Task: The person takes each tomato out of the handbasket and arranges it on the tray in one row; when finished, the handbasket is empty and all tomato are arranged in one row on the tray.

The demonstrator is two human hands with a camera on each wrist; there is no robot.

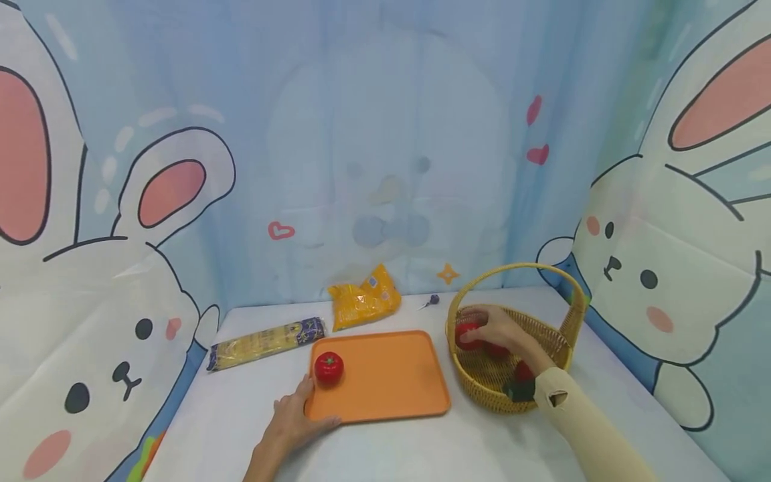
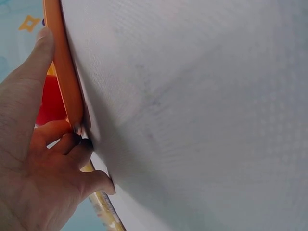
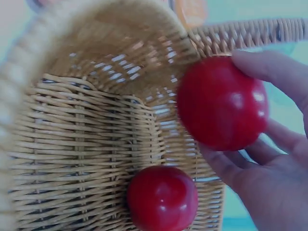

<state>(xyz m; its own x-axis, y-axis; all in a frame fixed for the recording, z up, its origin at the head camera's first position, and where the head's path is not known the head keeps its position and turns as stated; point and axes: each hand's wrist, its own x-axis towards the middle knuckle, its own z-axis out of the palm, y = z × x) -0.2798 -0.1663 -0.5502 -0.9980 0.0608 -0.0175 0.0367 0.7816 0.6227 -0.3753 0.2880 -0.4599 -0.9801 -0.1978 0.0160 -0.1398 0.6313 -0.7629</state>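
Note:
My right hand [image 1: 494, 328] reaches into a yellow wicker basket [image 1: 482, 393] and holds a red tomato [image 3: 222, 103] between thumb and fingers, near the basket wall. Below it in the basket lies another red tomato [image 3: 162, 198]. A red piece [image 1: 523, 371] and a dark green thing [image 1: 519, 390] sit at the near side, partly covered by the sleeve. At the near left corner of an orange tray [image 1: 391, 375], my left hand [image 1: 294, 416] grips the rim, thumb along the front edge and fingers on the left side. One tomato [image 1: 328, 368] with a green top rests on the tray.
A long yellow packet [image 1: 265, 343], perhaps noodles, lies left of the tray. Behind the tray is an orange-yellow bag [image 1: 364, 298], with a small dark purple item [image 1: 433, 300] to its right. The basket's tall handle [image 1: 518, 268] arches above it. A printed curtain surrounds the white table.

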